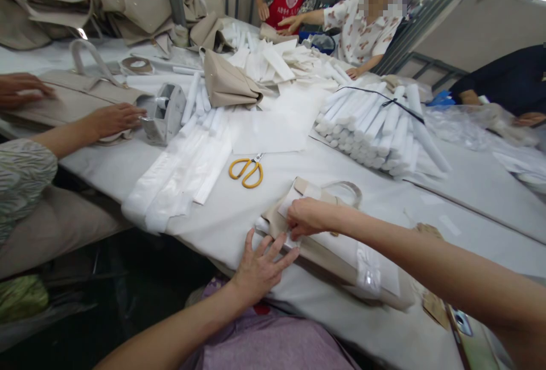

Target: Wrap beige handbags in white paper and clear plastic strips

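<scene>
A beige handbag (333,262) lies on its side at the table's front edge, with white sheet and clear plastic on it. My left hand (260,264) rests against the bag's near left end, fingers spread. Above it, my right hand (303,217) is closed at the bag's open end, its fingertips on white material; what they pinch is too small to make out. A white roll (261,224) shows inside the bag's left end. The bag's handle (352,189) stands out on the far side. Yellow-handled scissors (247,172) lie beyond my hands.
Tied white rolls (375,125) lie at the right and plastic sleeves (170,171) at the left. A tape dispenser (164,114) stands near a co-worker's hands (115,120). A phone (469,330) is at the lower right. Other people work around the table (200,233).
</scene>
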A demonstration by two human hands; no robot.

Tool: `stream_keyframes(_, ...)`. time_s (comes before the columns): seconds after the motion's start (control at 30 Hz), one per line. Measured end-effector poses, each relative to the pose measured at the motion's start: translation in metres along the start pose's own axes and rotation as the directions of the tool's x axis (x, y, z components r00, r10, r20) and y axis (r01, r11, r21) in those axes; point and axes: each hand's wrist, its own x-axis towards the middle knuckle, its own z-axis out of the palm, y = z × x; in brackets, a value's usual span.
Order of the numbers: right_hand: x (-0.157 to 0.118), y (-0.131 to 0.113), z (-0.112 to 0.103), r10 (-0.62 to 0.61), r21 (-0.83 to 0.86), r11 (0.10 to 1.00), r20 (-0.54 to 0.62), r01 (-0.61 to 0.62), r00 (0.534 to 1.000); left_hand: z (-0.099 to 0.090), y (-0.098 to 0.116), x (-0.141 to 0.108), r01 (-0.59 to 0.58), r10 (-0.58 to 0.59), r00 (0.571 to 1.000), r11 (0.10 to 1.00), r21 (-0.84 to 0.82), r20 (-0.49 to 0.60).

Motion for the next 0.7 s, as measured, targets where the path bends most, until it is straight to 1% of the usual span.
stream_keyframes(0.07,0.000,0.003,0.002,0.002,0.004,1.000,0.004,-0.002,1.000,0.000,0.000,0.001,-0.001,0.001,1.000,1.000,-0.003,0.000)
stream_keyframes(0.13,0.003,0.008,0.005,0.010,-0.001,1.000,-0.026,-0.010,1.000,0.000,0.000,0.001,-0.003,0.003,1.000,1.000,0.001,-0.015)
stream_keyframes(0.2,0.007,0.018,0.010,0.044,-0.018,0.999,-0.120,-0.047,0.992,0.000,0.000,0.002,-0.005,0.005,0.999,1.000,0.012,-0.031)
stream_keyframes(0.27,0.009,0.033,0.012,0.107,-0.007,0.994,-0.247,-0.112,0.963,0.001,-0.001,0.003,-0.007,0.008,0.999,1.000,0.022,-0.043)
stream_keyframes(0.37,0.002,0.061,0.012,0.229,0.064,0.973,-0.382,-0.222,0.895,0.001,-0.002,0.004,-0.008,0.009,0.999,1.000,0.021,-0.047)
stream_keyframes(0.43,-0.013,0.075,0.011,0.322,0.111,0.945,-0.463,-0.307,0.826,0.002,-0.001,0.003,-0.007,0.007,0.999,1.000,0.016,-0.052)
stream_keyframes(0.5,-0.030,0.076,0.016,0.386,0.161,0.919,-0.542,-0.359,0.746,0.003,-0.001,0.003,-0.002,0.003,0.998,1.000,0.008,-0.065)
stream_keyframes(0.53,-0.038,0.071,0.021,0.396,0.176,0.915,-0.571,-0.364,0.720,0.003,-0.001,0.003,-0.001,0.002,0.998,1.000,0.001,-0.068)
stream_keyframes(0.57,-0.044,0.062,0.029,0.386,0.196,0.920,-0.595,-0.338,0.705,0.003,0.000,0.003,-0.002,0.001,0.998,1.000,-0.006,-0.068)
stream_keyframes(0.63,-0.049,0.036,0.050,0.335,0.263,0.941,-0.639,-0.212,0.693,0.003,0.000,0.003,-0.004,0.003,0.998,1.000,-0.021,-0.059)
stream_keyframes(0.7,-0.045,0.008,0.076,0.300,0.399,0.917,-0.694,0.003,0.655,0.002,-0.001,0.003,-0.005,0.004,0.999,0.999,-0.036,-0.046)
